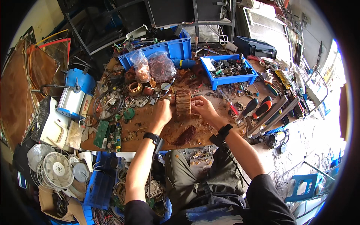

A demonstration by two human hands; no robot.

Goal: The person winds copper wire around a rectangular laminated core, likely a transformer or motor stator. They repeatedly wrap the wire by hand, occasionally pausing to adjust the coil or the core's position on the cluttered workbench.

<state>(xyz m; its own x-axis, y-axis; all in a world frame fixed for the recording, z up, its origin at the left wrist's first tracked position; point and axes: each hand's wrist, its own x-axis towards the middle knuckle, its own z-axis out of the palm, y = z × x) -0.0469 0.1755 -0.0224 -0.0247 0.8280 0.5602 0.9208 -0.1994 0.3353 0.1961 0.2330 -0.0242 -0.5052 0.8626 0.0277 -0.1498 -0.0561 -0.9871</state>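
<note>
A round motor stator [183, 102] with copper-brown windings stands on the wooden workbench [150, 129], held between both hands. My left hand [162, 112] grips its left side, fingers curled around it. On its right side and top edge rests my right hand [203, 105], fingers closed on it. A tangle of pulled copper wire [186, 135] lies on the bench just in front of the stator. Each wrist wears a black band.
Blue bins [228, 79] of parts and bags of copper wire [162, 66] sit behind the stator. Screwdrivers and pliers [258, 108] lie to the right, circuit boards [102, 133] and a blue-and-silver motor [75, 93] to the left. Fan parts [56, 168] lie on the floor.
</note>
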